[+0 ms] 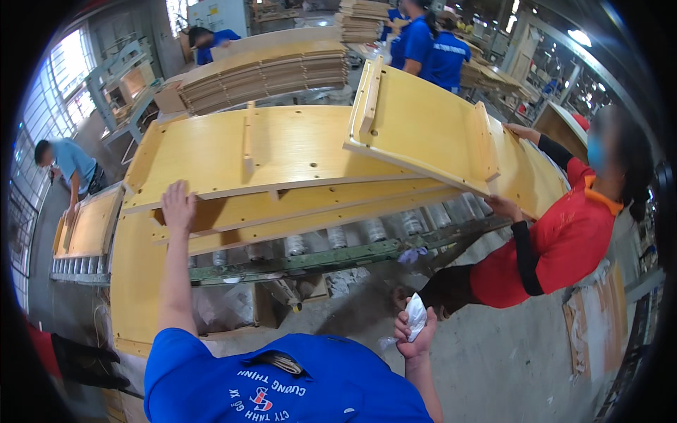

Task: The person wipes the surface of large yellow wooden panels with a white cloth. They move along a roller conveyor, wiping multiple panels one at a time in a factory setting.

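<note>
Yellow-lacquered plywood panels [282, 151] lie stacked on a roller conveyor [338, 255], their long axis running left to right across the scene, pre-drilled faces up and the near long edges overhanging the rollers, probably so they slide along and can be gripped from the side. The person's left hand [178, 206] is spread flat with fingers up against the near left corner of the stack, seemingly steadying or aligning it. The right hand [415, 330] hangs low and near, closed around a crumpled white rag [417, 314], well apart from the boards. A smaller panel with raised battens [423, 134] rests tilted on the right end of the stack, where a co-worker in a red shirt [564, 240] holds its edges. Farther off, bundles of bent wooden slats [264, 74] and workers in blue [430, 49] fill the floor.
</note>
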A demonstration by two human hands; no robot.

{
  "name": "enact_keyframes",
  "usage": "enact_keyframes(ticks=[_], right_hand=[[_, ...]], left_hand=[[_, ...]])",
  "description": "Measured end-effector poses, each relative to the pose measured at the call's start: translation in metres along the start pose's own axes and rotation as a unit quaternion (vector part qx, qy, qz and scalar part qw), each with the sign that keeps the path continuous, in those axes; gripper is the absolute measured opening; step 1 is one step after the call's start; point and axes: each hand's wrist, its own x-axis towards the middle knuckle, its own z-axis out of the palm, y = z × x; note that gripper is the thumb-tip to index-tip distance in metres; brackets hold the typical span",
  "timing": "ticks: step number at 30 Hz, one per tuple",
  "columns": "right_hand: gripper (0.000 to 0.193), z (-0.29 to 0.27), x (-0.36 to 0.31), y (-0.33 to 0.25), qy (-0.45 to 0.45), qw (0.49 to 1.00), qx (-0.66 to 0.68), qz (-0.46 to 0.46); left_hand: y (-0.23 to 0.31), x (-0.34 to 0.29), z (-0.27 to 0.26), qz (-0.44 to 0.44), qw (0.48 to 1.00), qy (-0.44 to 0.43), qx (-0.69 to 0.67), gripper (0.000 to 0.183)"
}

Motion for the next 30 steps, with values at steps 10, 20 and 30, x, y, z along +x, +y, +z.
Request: enact_keyframes(ticks=[10,20,30], right_hand=[[0.063,-0.019,0.054,-0.108,0.041,0.99,0.036,-0.13],[0.04,-0.02,0.14,-0.179,-0.004,0.989,0.043,-0.145],[0.043,0.024,0.253,-0.308,0.001,0.988,-0.087,-0.125]], left_hand=[[0.02,0.005,-0.013,-0.005,0.999,-0.002,0.052,0.043],[0.04,0.015,-0.018,0.03,0.996,0.073,0.051,0.043],[0.1,0.033,-0.029,-0.023,0.994,0.091,-0.051,0.035]])
